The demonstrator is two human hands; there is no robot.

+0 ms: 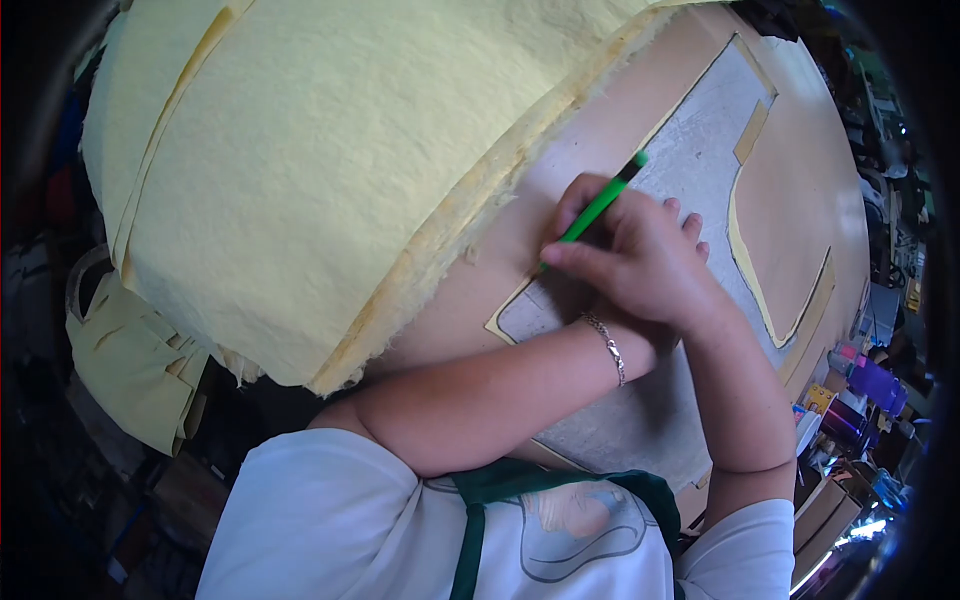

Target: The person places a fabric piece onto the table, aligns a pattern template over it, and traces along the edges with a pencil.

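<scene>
My right hand (pixel 640 250) is closed around a green pen (pixel 597 210) with a dark band near its upper end. The pen's lower end is at the left edge of a flat grey template (pixel 700 150), which lies on a tan sheet (pixel 810 150). My left arm, with a chain bracelet (pixel 606 348) at the wrist, crosses beneath my right hand. Of my left hand (pixel 689 226), mainly the fingertips show, apart and flat on the template; my right hand hides the rest. Pale yellow edging shows along parts of the template's outline.
A large pale yellow sheet (pixel 300 170) with a frayed edge covers the left side. Yellow pieces (pixel 140 365) hang at the lower left. At the right stand a purple item (pixel 877 386), a dark cup (pixel 842 422) and other clutter beyond the tan sheet.
</scene>
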